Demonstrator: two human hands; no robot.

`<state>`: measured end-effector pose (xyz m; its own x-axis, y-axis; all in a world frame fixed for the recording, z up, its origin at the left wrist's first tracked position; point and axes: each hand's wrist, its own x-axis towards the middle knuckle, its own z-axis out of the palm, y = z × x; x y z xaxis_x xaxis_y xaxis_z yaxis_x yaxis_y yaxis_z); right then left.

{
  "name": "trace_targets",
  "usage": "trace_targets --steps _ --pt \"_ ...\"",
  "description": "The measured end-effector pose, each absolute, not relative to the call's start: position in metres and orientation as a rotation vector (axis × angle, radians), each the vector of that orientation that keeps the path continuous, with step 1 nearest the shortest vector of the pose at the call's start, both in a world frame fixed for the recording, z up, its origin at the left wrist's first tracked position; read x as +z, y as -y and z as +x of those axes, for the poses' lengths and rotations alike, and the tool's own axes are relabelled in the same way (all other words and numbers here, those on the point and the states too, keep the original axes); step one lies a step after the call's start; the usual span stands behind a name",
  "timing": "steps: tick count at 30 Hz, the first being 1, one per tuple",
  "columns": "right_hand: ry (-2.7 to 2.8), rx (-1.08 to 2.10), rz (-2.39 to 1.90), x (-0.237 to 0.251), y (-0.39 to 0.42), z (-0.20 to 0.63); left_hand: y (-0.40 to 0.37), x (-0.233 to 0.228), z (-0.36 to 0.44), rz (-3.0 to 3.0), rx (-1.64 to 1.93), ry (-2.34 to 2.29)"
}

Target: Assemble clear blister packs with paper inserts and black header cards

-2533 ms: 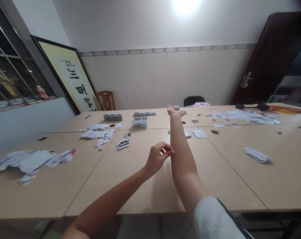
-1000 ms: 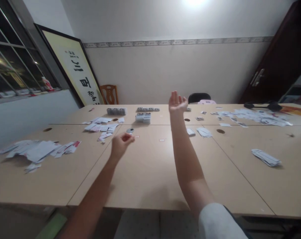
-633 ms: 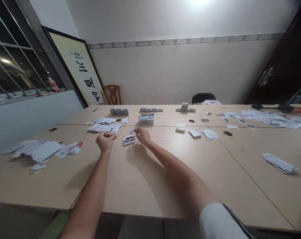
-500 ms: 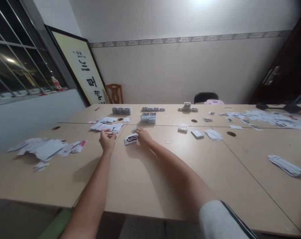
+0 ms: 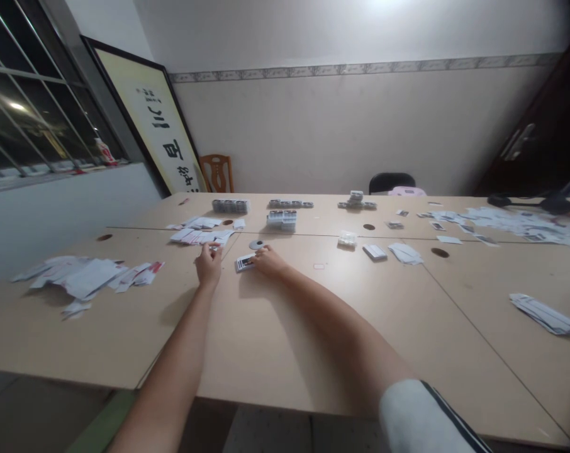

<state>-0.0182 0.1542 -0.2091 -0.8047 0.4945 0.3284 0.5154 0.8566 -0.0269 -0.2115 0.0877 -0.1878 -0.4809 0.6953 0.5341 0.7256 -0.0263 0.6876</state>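
Observation:
A small stack of white-edged cards [image 5: 244, 263] with a dark printed picture on top lies in front of me. My right hand [image 5: 269, 261] is at its right end, fingers bent down and closed on the cards, covering that part. My left hand [image 5: 208, 265] hovers to the left of the stack, apart from it. Its thumb and fingers are pinched together; whatever is between them is too small to make out. Just behind the stack, a grey round disc [image 5: 256, 244] lies flat. White paper slips [image 5: 202, 236] are spread beyond my left hand.
Packed card bundles [image 5: 281, 219] stand farther back, with rows of them [image 5: 231, 206] behind. A clear box [image 5: 346, 240], a white card stack [image 5: 374, 252] and loose papers [image 5: 405, 253] are to the right. Crumpled paper [image 5: 84, 275] lies left; a strip bundle [image 5: 544, 313] lies far right.
My right hand has moved slightly left and down onto the cards, and the raised top card now lies flatter. My left hand has shifted right, its fingers closer together. The disc is more exposed.

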Motion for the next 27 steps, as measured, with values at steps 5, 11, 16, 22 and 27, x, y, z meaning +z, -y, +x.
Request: trace_targets --steps 5,11,16,22,27 --pt "2.695 -0.188 -0.720 -0.213 -0.153 -0.014 -0.091 -0.192 -0.214 -1.698 -1.506 2.174" --pt "2.552 -0.200 -0.726 -0.205 -0.144 -0.006 -0.092 -0.194 -0.217 -1.640 -1.512 2.147" --pt "2.284 -0.101 -0.862 -0.187 -0.135 0.009 -0.088 -0.192 -0.214 -1.557 -1.527 2.129" --pt "1.919 0.133 -1.031 -0.157 -0.133 0.061 -0.092 -0.190 -0.215 -1.518 -1.538 2.149" --pt "1.779 0.457 -1.026 -0.110 -0.127 0.121 -0.095 -0.195 -0.219 -1.434 -1.609 2.319"
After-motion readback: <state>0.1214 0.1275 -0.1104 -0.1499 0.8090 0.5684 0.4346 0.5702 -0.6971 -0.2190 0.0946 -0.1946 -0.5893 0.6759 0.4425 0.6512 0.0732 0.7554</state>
